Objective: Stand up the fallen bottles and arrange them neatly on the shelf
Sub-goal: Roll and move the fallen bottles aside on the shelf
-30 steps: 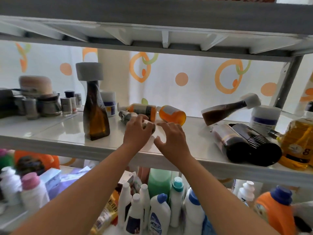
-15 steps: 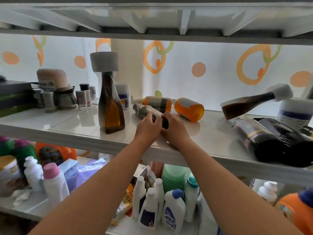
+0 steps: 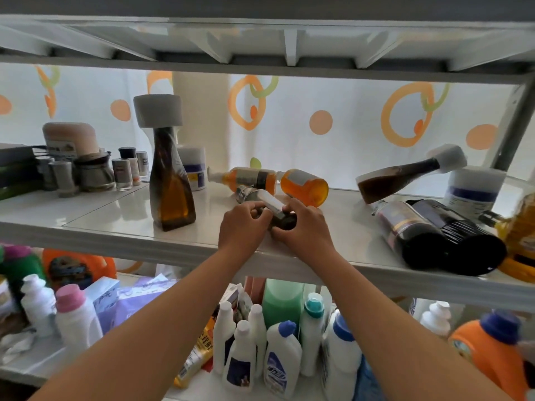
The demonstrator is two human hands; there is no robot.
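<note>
Right of the upright amber bottle (image 3: 172,195), both the left hand (image 3: 242,227) and the right hand (image 3: 304,227) grasp a fallen small dark bottle (image 3: 269,202); likely light, glossy and slippery, best gripped mid-body.

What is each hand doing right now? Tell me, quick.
Left hand: fingers closed on the small dark bottle, lying on the shelf.
Right hand: fingers closed on the same bottle's near end.

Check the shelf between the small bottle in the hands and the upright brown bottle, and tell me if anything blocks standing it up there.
Nothing visible does. Both the left hand and right hand already grip the small dark bottle, lying on its side. The shelf between it and the upright brown bottle is bare. Two fallen orange bottles lie behind, not in that path.
</note>
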